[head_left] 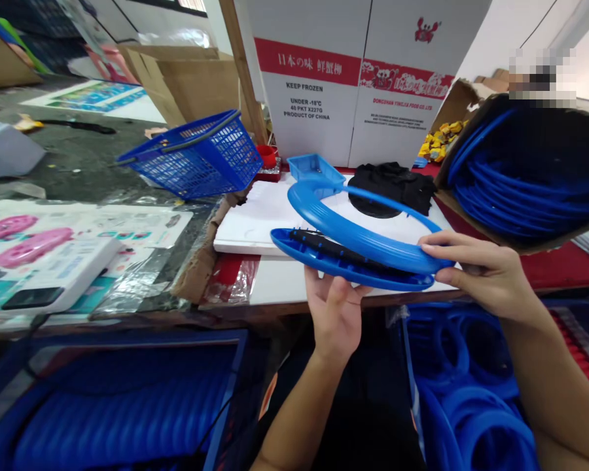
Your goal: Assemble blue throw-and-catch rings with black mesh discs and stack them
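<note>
My left hand [334,307] grips from below a flat blue plastic ring half [346,265] that has a black strip lying in it. My right hand [481,271] pinches the right end of a second blue ring half [358,229], which is tilted up above the first one, their right ends together. Both hands are closed on these parts, held just above the front edge of a white board [255,222].
A blue basket [196,154] stands at the left. Behind are a small blue tray [314,167], black cloth [392,183] and white cartons [353,78]. A cardboard box [530,170] of blue rings sits right. Bins of blue rings [118,412] lie below the table.
</note>
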Demonstrator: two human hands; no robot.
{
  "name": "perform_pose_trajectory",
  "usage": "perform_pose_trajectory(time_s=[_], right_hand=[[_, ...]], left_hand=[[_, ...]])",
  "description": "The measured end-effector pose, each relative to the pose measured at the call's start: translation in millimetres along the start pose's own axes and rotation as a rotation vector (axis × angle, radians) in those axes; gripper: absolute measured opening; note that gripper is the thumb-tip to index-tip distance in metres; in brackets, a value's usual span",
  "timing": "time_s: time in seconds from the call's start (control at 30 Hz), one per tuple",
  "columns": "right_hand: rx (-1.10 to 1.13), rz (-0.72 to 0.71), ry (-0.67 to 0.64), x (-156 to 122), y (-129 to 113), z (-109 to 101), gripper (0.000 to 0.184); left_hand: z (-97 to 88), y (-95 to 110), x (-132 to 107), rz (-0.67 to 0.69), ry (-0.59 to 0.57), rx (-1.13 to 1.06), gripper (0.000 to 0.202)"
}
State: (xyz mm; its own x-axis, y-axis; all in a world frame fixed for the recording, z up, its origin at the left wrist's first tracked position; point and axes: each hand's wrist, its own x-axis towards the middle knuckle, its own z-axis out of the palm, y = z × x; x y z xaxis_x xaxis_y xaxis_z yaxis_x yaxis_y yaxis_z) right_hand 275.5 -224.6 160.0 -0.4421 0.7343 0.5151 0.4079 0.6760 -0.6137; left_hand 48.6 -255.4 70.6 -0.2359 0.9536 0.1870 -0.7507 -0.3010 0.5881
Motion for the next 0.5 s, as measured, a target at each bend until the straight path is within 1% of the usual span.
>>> perform_pose_trajectory(time_s=[0.1, 0.2, 0.3, 0.37, 0.5], right_hand=[[0.062, 0.052, 0.031, -14.6, 3.6, 7.9, 0.039], [0.104, 0.076, 0.033, -22.8, 0.2, 24.3, 0.039], [0.111, 0.076, 0.076, -25.1, -6.4, 37.8, 0.043], [0.094, 0.063, 0.093, -24.4, -9.5, 41.1, 0.046], [0.037, 0.036, 0.042, -22.6, -9.6, 39.0, 0.048]], left_hand=[[2.8, 1.4, -1.2, 0.101, 0.023, 0.001, 0.068], [5.0, -8.0, -2.7, 0.187, 0.064, 0.033, 0.077], [3.5, -16.5, -3.8, 0.162, 0.077, 0.052, 0.071], [3.3, -16.7, -4.6, 0.129, 0.075, 0.058, 0.067], [10.0, -10.2, -8.5, 0.062, 0.078, 0.046, 0.077]])
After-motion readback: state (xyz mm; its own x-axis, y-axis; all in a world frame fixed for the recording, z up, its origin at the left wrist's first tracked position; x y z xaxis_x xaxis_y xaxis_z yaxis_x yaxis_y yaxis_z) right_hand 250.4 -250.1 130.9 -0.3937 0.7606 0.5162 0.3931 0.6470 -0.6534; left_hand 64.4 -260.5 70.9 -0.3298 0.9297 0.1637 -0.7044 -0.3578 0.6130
